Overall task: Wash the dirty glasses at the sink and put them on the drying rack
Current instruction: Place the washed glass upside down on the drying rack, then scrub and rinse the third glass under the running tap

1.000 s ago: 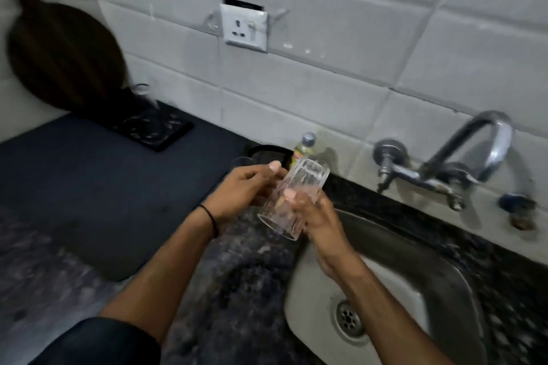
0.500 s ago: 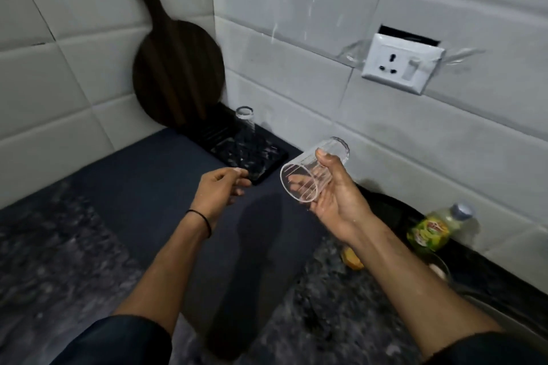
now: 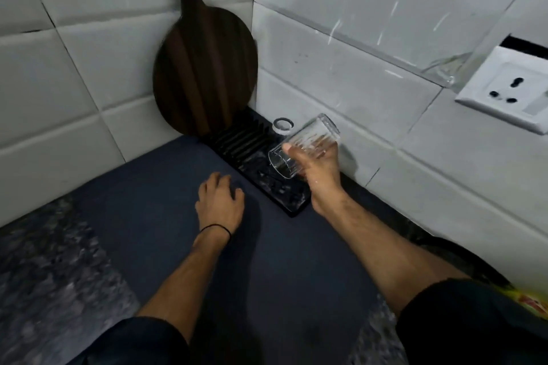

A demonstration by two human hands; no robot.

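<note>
1. Reaching farther than a half-second earlier, the right hand gripped the tilted glass above the drying rack.
2. Its mouth pointed down-left toward the rack; the left hand was relaxed, empty, nearby.

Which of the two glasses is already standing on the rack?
The far glass stands free on the black rack; the other glass is tilted over it, gripped by the right hand.

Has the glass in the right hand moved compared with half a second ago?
Yes. The glass, held by the right hand, went left and is now over the rack, near the other glass.
</note>
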